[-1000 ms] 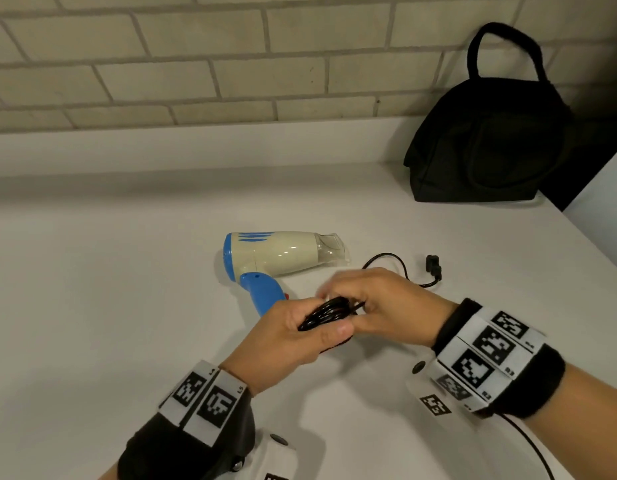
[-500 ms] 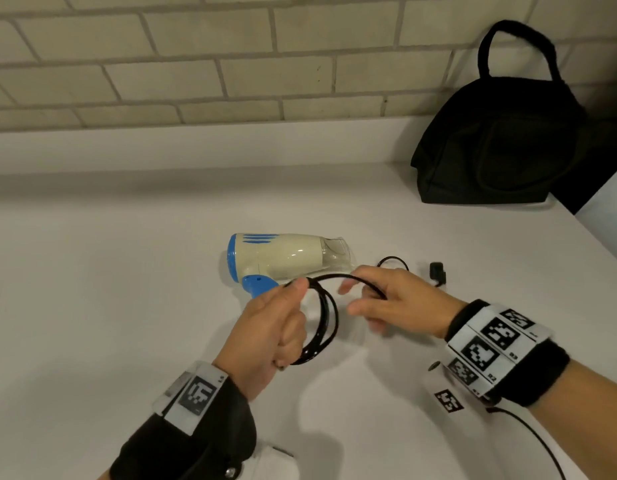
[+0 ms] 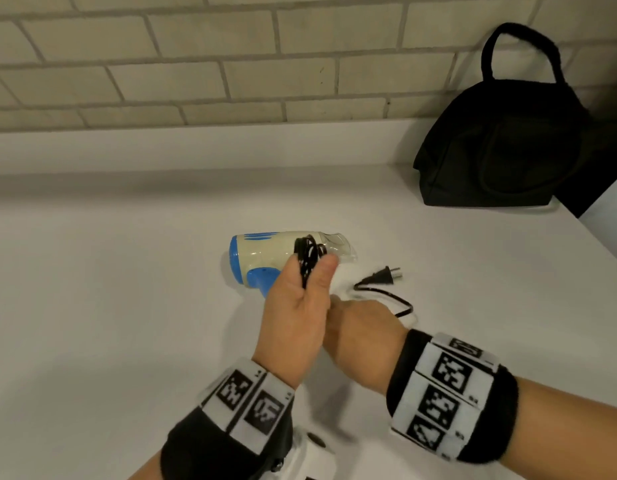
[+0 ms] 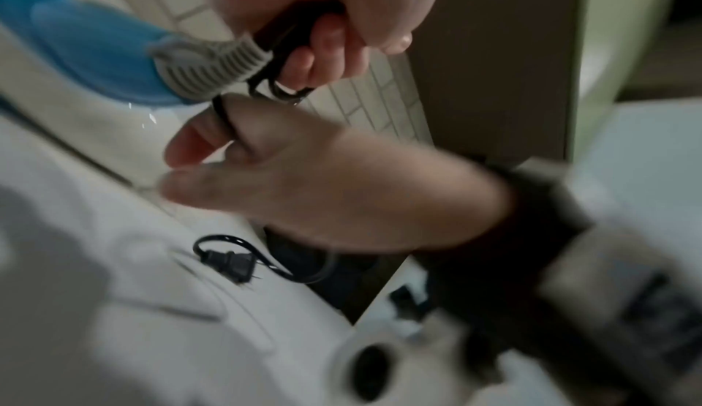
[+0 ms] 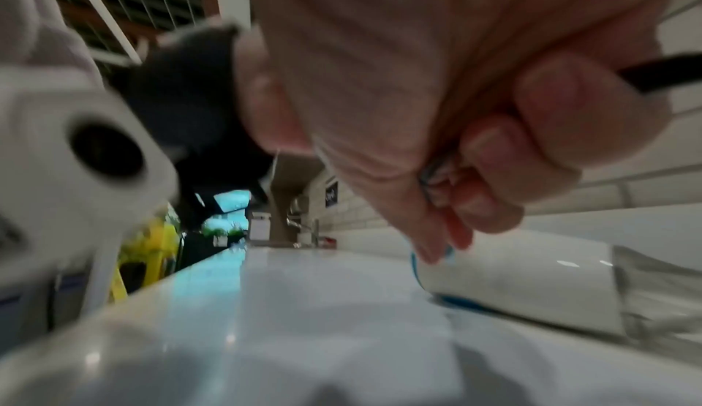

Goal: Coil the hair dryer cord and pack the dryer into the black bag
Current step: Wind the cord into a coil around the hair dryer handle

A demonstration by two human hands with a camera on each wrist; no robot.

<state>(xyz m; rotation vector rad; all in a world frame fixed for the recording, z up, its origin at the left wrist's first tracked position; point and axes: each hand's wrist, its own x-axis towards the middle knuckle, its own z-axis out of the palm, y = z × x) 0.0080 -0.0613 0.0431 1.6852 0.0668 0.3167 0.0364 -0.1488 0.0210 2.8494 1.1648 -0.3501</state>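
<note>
Cord (image 3: 309,259): loops now bunched tight in the left hand (image 3: 293,320), fingers clenched round them; half a second ago one wide loop hung open. Right hand (image 3: 364,336), just behind, guides the tail over a finger, loosely. Plug (image 3: 381,276) lies free to the right. Dryer (image 3: 265,254) lies mid-counter; black bag (image 3: 501,143) far right. Coiling looks nearly done.

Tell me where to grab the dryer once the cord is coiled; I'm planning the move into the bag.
Probably by the blue handle, coming from the near side. The dryer lies on its side with the handle pointing toward the person, and it is narrower than the cream barrel. The left hand already holds the coil right over it; the plug end still lies loose.
</note>
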